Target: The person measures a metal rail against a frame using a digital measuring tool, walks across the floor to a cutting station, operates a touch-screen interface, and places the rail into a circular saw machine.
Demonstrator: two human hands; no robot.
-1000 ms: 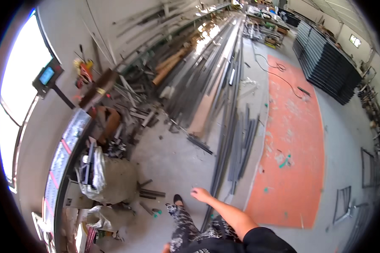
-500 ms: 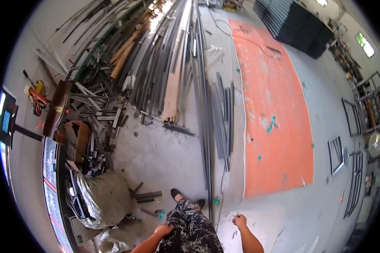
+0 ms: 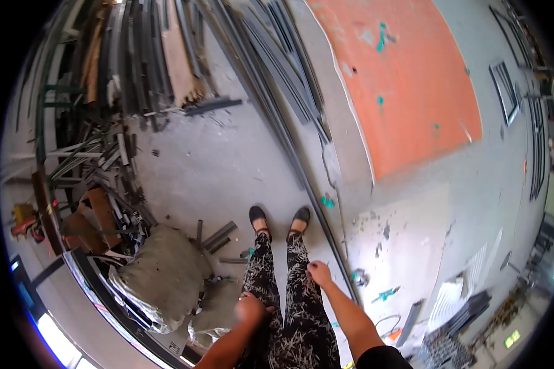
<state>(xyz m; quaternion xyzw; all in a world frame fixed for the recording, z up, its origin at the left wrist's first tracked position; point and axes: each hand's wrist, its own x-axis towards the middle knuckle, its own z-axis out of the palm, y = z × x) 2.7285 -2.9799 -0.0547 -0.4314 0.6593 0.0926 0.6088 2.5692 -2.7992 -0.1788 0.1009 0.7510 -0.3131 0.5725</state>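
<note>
My left hand (image 3: 251, 309) hangs in front of my left thigh, smeared by motion, so its fingers are hard to read. Beside my right thigh is my right hand (image 3: 317, 272), its fingers curled in; whatever they may hold is hidden. Both hands are over my black patterned trousers (image 3: 295, 307). A long dark metal bar (image 3: 330, 230) lies on the floor just right of my shoes (image 3: 300, 218). To the left, short grey metal offcuts (image 3: 220, 237) lie by a bulging grey-green sack (image 3: 166, 273).
Long metal profiles (image 3: 143, 67) and a pale plank (image 3: 180, 58) fill the far left. Below them sit a scrap heap (image 3: 104, 163) and a cardboard box (image 3: 103, 212). An orange sheet (image 3: 412, 98) covers the floor ahead right. Metal frames (image 3: 505, 95) lie farther right.
The view has tilted down and shifted, bringing my feet and legs higher in the picture. My right hand has come in from the side to my thigh; my left hand remains near my left leg.
</note>
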